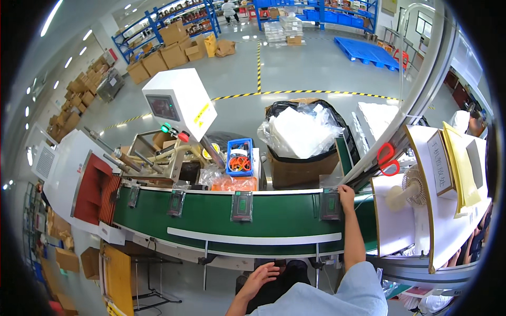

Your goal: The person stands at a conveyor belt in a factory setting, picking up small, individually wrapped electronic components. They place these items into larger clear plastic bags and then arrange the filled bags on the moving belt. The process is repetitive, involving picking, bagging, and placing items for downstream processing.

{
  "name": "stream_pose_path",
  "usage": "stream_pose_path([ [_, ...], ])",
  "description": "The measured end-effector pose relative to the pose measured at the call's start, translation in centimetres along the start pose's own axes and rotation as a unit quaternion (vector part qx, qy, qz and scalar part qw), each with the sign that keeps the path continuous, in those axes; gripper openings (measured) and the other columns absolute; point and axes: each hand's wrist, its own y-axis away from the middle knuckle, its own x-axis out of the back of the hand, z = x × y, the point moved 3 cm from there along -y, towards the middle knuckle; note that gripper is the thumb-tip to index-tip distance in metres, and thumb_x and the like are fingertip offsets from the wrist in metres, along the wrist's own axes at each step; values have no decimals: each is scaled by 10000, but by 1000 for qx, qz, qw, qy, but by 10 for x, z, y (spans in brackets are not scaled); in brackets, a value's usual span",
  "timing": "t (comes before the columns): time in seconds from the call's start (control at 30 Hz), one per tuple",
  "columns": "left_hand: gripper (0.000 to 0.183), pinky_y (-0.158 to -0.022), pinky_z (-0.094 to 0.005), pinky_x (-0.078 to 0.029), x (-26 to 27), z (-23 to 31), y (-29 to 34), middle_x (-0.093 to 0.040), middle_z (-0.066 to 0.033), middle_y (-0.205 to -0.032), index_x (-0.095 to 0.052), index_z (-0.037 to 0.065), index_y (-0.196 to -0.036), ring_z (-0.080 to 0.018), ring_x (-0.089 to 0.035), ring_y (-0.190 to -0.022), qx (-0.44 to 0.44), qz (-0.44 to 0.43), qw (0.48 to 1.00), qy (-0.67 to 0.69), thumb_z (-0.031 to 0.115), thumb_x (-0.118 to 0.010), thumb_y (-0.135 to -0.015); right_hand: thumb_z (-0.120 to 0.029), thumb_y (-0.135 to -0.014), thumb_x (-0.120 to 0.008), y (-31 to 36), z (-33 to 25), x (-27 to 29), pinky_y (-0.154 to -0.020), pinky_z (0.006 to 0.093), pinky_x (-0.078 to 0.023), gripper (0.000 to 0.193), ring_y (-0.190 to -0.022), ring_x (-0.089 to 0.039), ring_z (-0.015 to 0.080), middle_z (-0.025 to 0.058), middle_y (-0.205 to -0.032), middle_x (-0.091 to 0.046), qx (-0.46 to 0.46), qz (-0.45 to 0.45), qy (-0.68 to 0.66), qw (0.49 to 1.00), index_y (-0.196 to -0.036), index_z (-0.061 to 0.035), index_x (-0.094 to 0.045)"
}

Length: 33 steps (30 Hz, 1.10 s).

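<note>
Reaching across the green conveyor belt (274, 216), the right hand (346, 194) rests its fingers closed on the far corner of a flat bagged packet (331, 205), a dark rectangle in glossy clear film at the belt's far edge. Three like packets (242, 206) lie spaced along that edge, flat so the smooth matte belt can carry them. The left hand (262, 275) hangs low near the lap, fingers loosely spread, holding nothing. Behind the belt stand a blue plastic crate (240, 157) and a cardboard box (301, 168) lined with black film.
</note>
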Motion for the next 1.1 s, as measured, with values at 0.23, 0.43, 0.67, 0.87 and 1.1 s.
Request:
stream_pose_path([
  [0.23, 406, -909, -368, -425, 29, -19, 13, -528, -167, -1141, -423, -13, -1218, -255, -527, -1056, -41, 107, 990, 78, 288, -350, -954, -256, -833, -503, 52, -49, -95, -649, 424, -435, 208, -754, -551, 322, 137, -810, -552, -18, 59, 192, 979, -833, -100, -641],
  [0.43, 396, -878, -334, -438, 47, -31, 33, -551, -139, -1121, -456, -1, -1190, -213, -546, -1024, -43, 133, 982, 126, 300, -388, -940, -235, -846, -467, 66, -49, -135, -699, 434, -421, 239, -800, -544, 338, 165, -828, -556, 19, 51, 181, 982, -877, -41, -604],
  [0.67, 391, -848, -289, -446, 77, -50, 86, -574, -84, -1068, -477, 36, -1182, -159, -559, -975, -53, 139, 978, 146, 328, -406, -932, -367, -840, -519, 49, -32, -140, -850, 415, -417, 493, -1002, -532, 377, 237, -1067, -562, -71, 4, 172, 983, -1148, 14, -466],
  [0.87, 335, -831, -294, -468, 103, -64, 118, -590, -68, -1037, -493, 51, -1173, -160, -576, -934, -34, 21, 977, 208, 271, -423, -929, -226, -832, -540, 100, -118, -194, -774, 378, -446, 363, -851, -555, 339, 189, -918, -568, 138, -93, -85, 982, -1094, 22, -502],
  [1.1, 289, -841, -327, -475, 79, -67, 133, -591, -126, -1047, -488, -6, -1146, -201, -586, -942, 116, -82, 989, -49, 122, -462, -889, -77, -811, -530, 354, -173, 19, -666, 311, -450, 189, -715, -554, 222, 115, -832, -600, 125, -60, -22, 990, -982, -19, -586],
])
